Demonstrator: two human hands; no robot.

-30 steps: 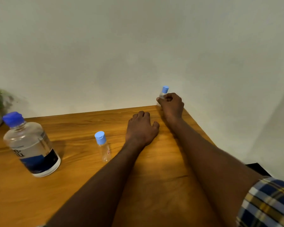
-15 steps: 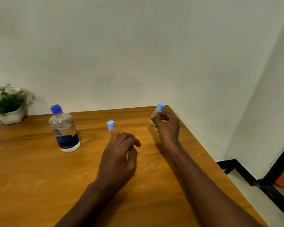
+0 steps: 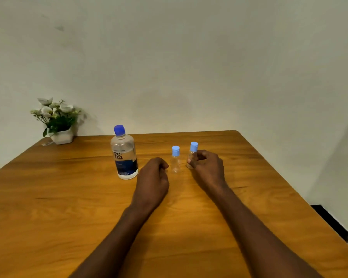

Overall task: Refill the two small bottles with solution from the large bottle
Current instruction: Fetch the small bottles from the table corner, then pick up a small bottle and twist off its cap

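Observation:
A large clear bottle (image 3: 125, 157) with a dark blue cap and blue label stands upright on the wooden table (image 3: 68, 197). To its right stands a small clear bottle (image 3: 175, 160) with a light blue cap, free of both hands. My right hand (image 3: 207, 169) grips a second small bottle (image 3: 192, 152) of the same kind, upright at the table surface, close beside the first. My left hand (image 3: 152, 179) rests between the large bottle and the free small bottle, fingers curled, holding nothing.
A white pot of white flowers (image 3: 57, 122) sits at the far left corner against the wall. The table's right edge (image 3: 301, 199) drops to a floor with a dark skirting strip.
My right hand has brought its small bottle from the far right corner toward the middle, beside the other small bottle. My left hand has drawn back and curled. The view has pulled back.

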